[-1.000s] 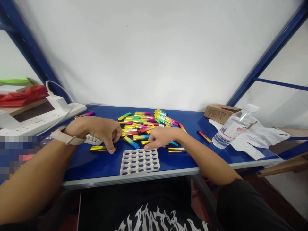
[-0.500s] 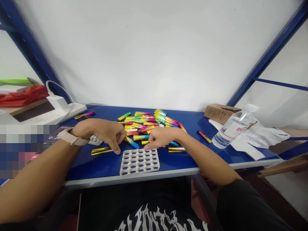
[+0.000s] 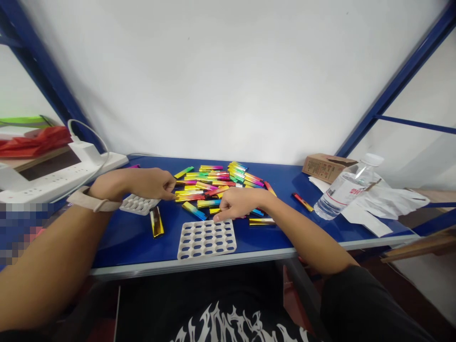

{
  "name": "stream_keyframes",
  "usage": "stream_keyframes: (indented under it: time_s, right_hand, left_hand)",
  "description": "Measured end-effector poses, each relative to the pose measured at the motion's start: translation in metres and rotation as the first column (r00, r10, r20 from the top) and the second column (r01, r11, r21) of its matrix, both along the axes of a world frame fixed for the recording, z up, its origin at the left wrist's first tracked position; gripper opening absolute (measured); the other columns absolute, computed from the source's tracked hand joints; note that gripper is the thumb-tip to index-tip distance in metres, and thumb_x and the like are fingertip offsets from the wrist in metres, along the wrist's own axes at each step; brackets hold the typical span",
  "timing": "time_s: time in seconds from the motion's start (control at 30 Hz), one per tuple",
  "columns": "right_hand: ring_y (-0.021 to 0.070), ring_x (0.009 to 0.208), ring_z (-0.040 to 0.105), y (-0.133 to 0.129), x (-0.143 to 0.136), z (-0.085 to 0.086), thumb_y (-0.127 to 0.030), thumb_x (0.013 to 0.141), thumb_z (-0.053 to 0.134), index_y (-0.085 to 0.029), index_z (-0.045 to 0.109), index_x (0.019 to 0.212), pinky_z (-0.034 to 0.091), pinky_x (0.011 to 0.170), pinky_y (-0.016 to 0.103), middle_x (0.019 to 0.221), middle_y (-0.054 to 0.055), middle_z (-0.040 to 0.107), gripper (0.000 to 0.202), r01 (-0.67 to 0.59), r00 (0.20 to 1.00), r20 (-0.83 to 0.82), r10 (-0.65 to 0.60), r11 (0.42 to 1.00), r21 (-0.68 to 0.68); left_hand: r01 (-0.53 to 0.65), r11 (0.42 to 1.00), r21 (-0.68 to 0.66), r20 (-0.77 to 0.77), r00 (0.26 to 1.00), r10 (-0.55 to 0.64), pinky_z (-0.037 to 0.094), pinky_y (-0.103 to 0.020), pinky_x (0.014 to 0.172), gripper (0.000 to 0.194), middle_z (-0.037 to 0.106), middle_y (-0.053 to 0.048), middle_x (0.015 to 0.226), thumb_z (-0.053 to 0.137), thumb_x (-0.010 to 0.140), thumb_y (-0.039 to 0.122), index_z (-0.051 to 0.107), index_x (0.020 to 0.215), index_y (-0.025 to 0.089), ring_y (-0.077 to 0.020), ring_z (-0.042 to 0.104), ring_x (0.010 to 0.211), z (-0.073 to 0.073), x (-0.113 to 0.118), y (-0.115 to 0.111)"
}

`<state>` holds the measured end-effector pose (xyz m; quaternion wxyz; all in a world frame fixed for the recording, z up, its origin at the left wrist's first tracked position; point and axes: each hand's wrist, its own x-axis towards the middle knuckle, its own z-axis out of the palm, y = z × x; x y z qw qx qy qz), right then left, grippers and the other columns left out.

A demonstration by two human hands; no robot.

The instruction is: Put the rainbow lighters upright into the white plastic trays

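Loose gold piece (image 3: 157, 224) sits on the blue tabletop (image 3: 128, 244), long axis roughly toward the wearer, just nearside of the left hand (image 3: 156, 184); the right hand (image 3: 242, 203) is farther off. Left fingertips are by the colorful pile (image 3: 206, 184), right thumb's at the holed tray (image 3: 203, 241). Can't tell if either grip's closed; undersides are hidden.

Our bare left forearm (image 3: 60, 266) slants forward and inward to a wrist ringed by a pale, flat band (image 3: 94, 200). There our bare left hand (image 3: 151, 184) bends toward the right, back up, its fingers curled and thumb beneath them. Our bare right forearm (image 3: 308, 237) angles inward from the other side; our bare right hand (image 3: 240, 202) faces left, fingers folded, thumb pointing down and leftward. The hands stay apart.
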<state>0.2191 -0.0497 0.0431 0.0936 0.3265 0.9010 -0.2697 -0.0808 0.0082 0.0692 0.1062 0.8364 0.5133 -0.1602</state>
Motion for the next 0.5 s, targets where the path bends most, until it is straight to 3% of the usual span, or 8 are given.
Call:
stream_keyframes:
  time_s: [0.13, 0.23, 0.33, 0.5]
  right_hand:
    - [0.0095, 0.05, 0.024, 0.001, 0.0, -0.001, -0.055, 0.113, 0.061, -0.023, 0.039, 0.056, 0.023, 0.056, 0.036, 0.052, -0.006, 0.035, 0.069, 0.0, 1.0, 0.007, 0.0, 1.0, 0.005]
    - [0.0097, 0.05, 0.024, 0.0, 0.0, 0.0, -0.057, 0.114, 0.06, -0.023, 0.039, 0.056, 0.022, 0.056, 0.036, 0.052, -0.007, 0.035, 0.07, 0.008, 1.0, 0.014, -0.008, 1.0, 0.0]
    - [0.01, 0.05, 0.023, -0.001, 0.0, 0.001, -0.057, 0.113, 0.061, -0.023, 0.039, 0.057, 0.022, 0.057, 0.036, 0.052, -0.007, 0.035, 0.07, 0.008, 1.0, 0.007, -0.008, 1.0, -0.021]
    - [0.0102, 0.051, 0.023, -0.001, 0.001, 0.0, -0.054, 0.114, 0.061, -0.023, 0.037, 0.056, 0.021, 0.058, 0.037, 0.052, -0.007, 0.031, 0.07, 0.004, 1.0, -0.001, -0.004, 1.0, -0.023]
  left_hand:
    - [-0.13, 0.991, 0.021, -0.07, 0.989, 0.131, 0.049, -0.038, 0.079, 0.034, 0.083, -0.012, 0.118, 0.062, 0.104, 0.049, 0.078, 0.109, 0.019, -0.0277, 0.073, 0.094, -0.004, -0.01, 0.011]
    - [-0.166, 0.986, -0.013, -0.107, 0.981, 0.164, 0.048, -0.036, 0.069, 0.031, 0.084, -0.012, 0.098, 0.066, 0.102, 0.044, 0.077, 0.104, 0.015, -0.0251, 0.073, 0.077, -0.003, -0.012, 0.01]
    - [-0.14, 0.99, -0.029, -0.066, 0.988, 0.138, 0.045, -0.034, 0.065, 0.024, 0.081, -0.01, 0.084, 0.064, 0.1, 0.034, 0.076, 0.099, 0.013, -0.0227, 0.069, 0.069, -0.002, -0.012, 0.008]
    - [-0.105, 0.99, 0.092, -0.021, 0.994, 0.107, 0.042, -0.031, 0.069, 0.014, 0.081, -0.008, 0.094, 0.07, 0.092, 0.026, 0.076, 0.092, 0.014, -0.0197, 0.063, 0.077, -0.003, -0.022, 0.012]
